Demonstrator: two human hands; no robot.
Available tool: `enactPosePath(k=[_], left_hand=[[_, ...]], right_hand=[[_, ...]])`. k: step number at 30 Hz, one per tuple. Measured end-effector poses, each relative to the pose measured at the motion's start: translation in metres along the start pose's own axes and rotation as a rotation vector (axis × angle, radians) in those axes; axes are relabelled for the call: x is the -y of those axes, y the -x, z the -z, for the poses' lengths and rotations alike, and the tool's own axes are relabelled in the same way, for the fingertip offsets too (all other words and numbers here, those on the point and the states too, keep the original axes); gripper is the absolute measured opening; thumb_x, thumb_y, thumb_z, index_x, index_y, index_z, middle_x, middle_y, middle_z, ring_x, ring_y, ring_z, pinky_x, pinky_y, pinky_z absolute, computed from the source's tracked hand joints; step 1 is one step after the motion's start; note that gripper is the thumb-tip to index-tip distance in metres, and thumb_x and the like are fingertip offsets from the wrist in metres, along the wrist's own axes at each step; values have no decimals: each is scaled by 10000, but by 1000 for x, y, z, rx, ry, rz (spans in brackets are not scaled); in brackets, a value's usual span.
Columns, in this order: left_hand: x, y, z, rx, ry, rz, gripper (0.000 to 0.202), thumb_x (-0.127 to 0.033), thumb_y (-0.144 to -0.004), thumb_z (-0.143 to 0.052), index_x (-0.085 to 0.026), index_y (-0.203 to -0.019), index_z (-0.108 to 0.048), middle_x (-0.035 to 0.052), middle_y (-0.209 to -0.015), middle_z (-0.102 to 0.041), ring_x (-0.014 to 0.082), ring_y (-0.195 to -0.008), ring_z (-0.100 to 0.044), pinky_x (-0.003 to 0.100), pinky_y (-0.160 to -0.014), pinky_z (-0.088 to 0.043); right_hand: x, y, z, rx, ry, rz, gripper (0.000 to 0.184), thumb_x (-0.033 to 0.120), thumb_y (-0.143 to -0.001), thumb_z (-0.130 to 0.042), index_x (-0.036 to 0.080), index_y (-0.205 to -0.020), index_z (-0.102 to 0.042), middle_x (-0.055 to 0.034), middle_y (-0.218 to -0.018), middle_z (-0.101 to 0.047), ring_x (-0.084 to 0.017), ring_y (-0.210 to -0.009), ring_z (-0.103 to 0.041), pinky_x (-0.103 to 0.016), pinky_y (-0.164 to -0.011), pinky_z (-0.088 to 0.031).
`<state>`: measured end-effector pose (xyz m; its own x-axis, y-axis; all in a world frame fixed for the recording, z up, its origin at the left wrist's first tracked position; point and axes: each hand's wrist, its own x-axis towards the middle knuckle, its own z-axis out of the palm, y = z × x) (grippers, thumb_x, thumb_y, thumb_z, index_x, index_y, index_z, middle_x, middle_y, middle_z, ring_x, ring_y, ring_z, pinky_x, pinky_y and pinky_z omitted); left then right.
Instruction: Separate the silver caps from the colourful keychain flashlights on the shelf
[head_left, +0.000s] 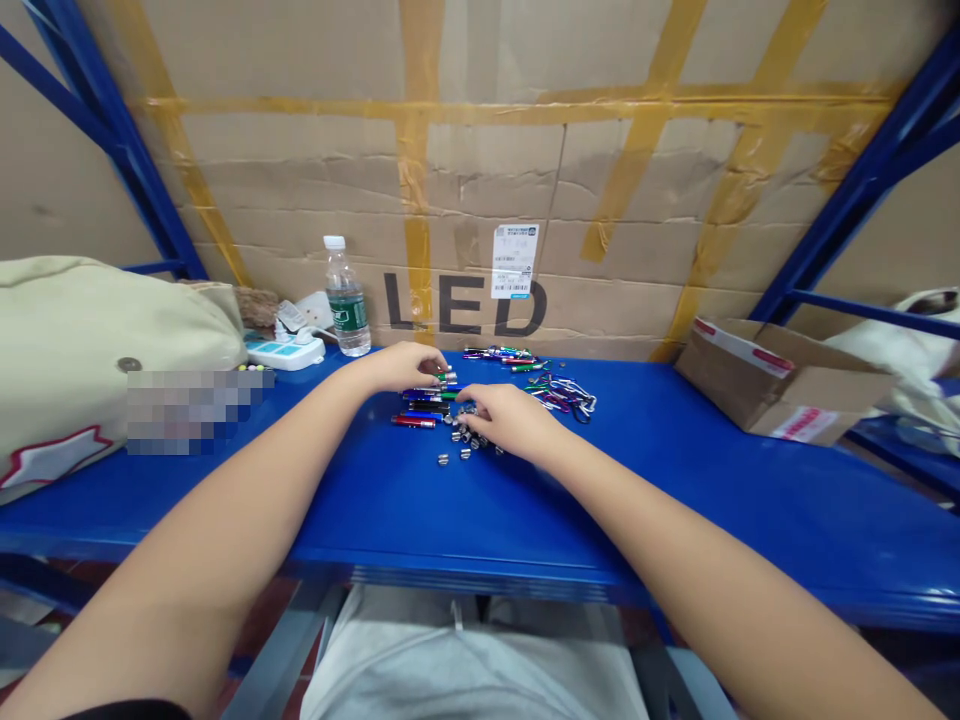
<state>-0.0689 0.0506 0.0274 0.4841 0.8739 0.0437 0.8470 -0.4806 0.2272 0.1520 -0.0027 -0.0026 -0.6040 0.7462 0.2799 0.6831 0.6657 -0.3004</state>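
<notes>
My left hand [409,367] is above the far left side of a row of slim coloured metal tubes [426,408]. Its fingers are bent and closed around a green tube with a silver end [447,377]. Red, blue, black and green tubes lie side by side just below that hand. My right hand [514,422] reaches down into a pile of small silver metal caps [474,440], thumb and fingers curled together over them. Whatever sits between those fingertips is too small to make out. Coloured carabiner clips [566,395] lie beyond the right hand.
More coloured tubes [506,356] lie at the back of the blue table [420,510], before a large cardboard sheet [600,220]. A water bottle [347,305], a power strip [285,350] and a beige bag [112,320] stand left. An open carton [772,385] sits right.
</notes>
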Motion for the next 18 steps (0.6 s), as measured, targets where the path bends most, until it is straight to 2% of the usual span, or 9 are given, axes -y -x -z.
enactPosePath(k=[3, 6, 13, 18], left_hand=[[-2, -3, 1, -53, -12, -3, 297, -272, -835, -540, -185, -1096, -651, 45, -1086, -700, 174, -961, -638, 255, -818, -464], [-3, -18, 2, -127, -50, 0, 291, -270, -839, -532, -180, -1081, -666, 51, -1064, -707, 181, -950, -637, 266, -828, -462], [-15, -94, -13, -81, -258, 45, 282, -236, -811, -561, -199, -1062, -685, 53, -1098, -696, 205, -1001, -626, 263, -863, -457], [-21, -128, -32, -76, -325, 142, 329, -309, -787, -629, -162, -1080, -665, 133, -1139, -662, 282, -1049, -611, 338, -889, -475]], right_hand=[[-7, 1, 5, -69, -45, -24, 308, 273, -883, -558, 180, -1170, -624, -32, -787, -666, -148, -677, -561, -247, -587, -354], [-22, 0, 13, -177, -88, -62, 278, 263, -882, -547, 171, -1128, -639, -10, -703, -628, -138, -629, -529, -249, -573, -342], [-63, 2, 32, -466, -169, -231, 250, 314, -861, -543, 171, -1019, -674, 3, -628, -576, -141, -593, -513, -262, -573, -367], [-78, 1, 36, -500, -171, -280, 220, 278, -841, -557, 165, -983, -682, -7, -635, -593, -156, -622, -544, -273, -590, -390]])
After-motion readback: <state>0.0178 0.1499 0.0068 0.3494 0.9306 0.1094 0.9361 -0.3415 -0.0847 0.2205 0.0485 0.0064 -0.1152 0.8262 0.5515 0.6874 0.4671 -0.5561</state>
